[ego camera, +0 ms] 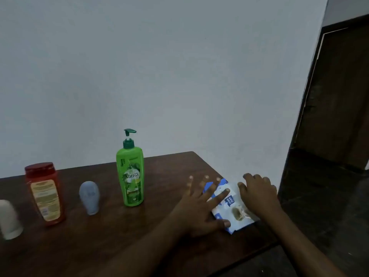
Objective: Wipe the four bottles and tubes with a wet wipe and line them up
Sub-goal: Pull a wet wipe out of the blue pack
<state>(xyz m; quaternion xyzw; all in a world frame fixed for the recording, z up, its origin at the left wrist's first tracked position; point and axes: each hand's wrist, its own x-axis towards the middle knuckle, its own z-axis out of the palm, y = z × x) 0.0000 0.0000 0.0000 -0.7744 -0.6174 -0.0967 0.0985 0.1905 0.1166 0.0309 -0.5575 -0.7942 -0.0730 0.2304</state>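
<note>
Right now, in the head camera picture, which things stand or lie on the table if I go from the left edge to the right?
White tube → red bottle → grey tube → green pump bottle → left hand → wet wipe pack → right hand.

Green pump bottle (130, 174): "Vatika" across label centre; small vertical word at 11 o'clock, reads roughly "Henna". Wipes pack (232, 206): "mee mee" on blue tab, sideways. Red bottle (45, 193): label print too small to read.
</note>
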